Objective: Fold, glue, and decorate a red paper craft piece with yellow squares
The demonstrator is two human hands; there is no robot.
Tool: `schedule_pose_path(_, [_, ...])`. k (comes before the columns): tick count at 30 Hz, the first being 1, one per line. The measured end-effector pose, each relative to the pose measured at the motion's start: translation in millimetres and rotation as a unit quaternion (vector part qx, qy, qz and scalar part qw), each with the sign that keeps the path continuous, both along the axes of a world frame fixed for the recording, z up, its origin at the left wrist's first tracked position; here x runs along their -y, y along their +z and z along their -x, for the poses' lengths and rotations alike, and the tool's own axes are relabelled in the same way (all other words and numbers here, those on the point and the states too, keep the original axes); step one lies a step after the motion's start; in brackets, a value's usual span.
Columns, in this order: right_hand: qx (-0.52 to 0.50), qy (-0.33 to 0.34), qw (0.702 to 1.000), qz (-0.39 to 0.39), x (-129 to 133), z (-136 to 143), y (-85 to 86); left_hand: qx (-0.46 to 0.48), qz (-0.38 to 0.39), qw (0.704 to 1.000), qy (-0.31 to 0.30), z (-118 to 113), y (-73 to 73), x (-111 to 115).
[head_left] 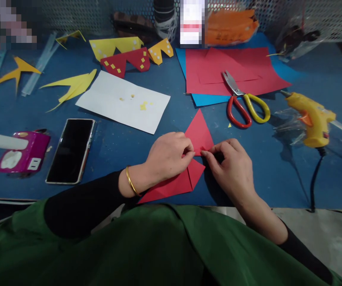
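Note:
Folded red paper lies on the blue table right in front of me, with a pointed triangle at the far side. A further red folded flap shows beneath my left wrist; whether both parts are one sheet I cannot tell. My left hand, a gold bangle on its wrist, rests on the paper with fingers curled and thumb and forefinger pinched at its middle. The lower right edge of the triangle is pinched between thumb and fingers of my right hand. Part of the paper is hidden under my left hand.
Scissors lie on red sheets at the back right. A yellow glue gun with its cord stands at the right. A white sheet, a phone and a purple socket block lie leftward. Cut paper shapes stand behind.

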State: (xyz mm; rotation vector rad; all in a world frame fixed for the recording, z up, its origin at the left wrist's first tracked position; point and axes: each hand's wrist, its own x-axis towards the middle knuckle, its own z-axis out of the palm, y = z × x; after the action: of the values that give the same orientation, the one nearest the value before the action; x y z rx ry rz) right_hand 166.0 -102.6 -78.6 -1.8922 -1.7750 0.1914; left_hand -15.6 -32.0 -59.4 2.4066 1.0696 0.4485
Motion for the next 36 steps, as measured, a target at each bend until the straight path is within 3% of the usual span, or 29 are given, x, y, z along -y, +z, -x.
schedule_pose_path(7, [-0.010, 0.000, 1.000, 0.014, 0, -1, 1.5, -0.007, 0.001, 1.000, -0.001, 0, 0.1, 0])
schedule_pose_path(10, [-0.079, -0.008, 0.997, 0.004, 1, -5, 4.8, -0.003, 0.014, 1.000, 0.001, 1, -0.1, 0])
schedule_pose_path(15, [-0.182, -0.081, 0.979, -0.038, 4, -13, 9.2, 0.011, 0.020, 1.000, -0.001, 1, -1.3, -1])
schedule_pose_path(21, [-0.126, -0.025, 0.992, -0.003, 3, -7, 5.5, 0.008, 0.016, 1.000, -0.003, 2, -0.4, -1])
schedule_pose_path(36, [-0.006, 0.013, 1.000, 0.021, -2, -4, 1.0, -0.007, 0.007, 1.000, -0.017, 2, 0.6, -2])
